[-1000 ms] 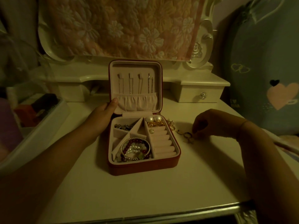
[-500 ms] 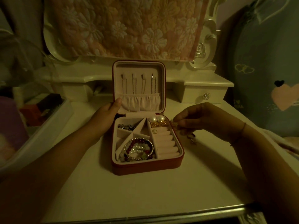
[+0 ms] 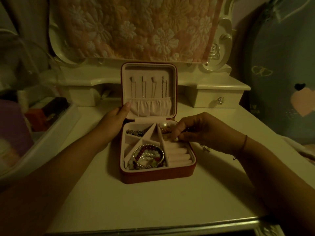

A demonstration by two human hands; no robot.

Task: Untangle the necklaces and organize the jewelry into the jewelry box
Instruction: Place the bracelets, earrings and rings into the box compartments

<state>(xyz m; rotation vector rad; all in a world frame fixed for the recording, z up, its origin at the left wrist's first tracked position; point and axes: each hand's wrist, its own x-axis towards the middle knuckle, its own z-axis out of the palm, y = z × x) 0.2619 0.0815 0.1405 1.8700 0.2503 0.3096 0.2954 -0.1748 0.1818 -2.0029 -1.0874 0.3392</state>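
Note:
A red jewelry box [image 3: 158, 175] stands open in the middle of the table. Several chains [image 3: 145, 87] hang in its raised lid. Beaded bracelets [image 3: 148, 156] fill the near left compartment, dark pieces [image 3: 135, 132] the far left one. A large pearl [image 3: 164, 124] and gold pieces lie at the far right. My left hand [image 3: 113, 123] holds the box's left side, thumb on the lid edge. My right hand [image 3: 197, 132] pinches a small earring [image 3: 176, 139] over the ring rolls [image 3: 178, 153]. A small piece of jewelry [image 3: 205, 148] lies on the table under my right wrist.
A clear plastic bin [image 3: 56, 132] with dark items stands at the left. A white vanity shelf with a small drawer [image 3: 219, 99] runs along the back under a floral cloth. A heart-patterned cushion [image 3: 288, 82] leans at the right. The table's front edge [image 3: 153, 229] is near me.
My right hand left the table beside the box with a small piece, and now holds it over the box's right compartment. The left hand stays on the box.

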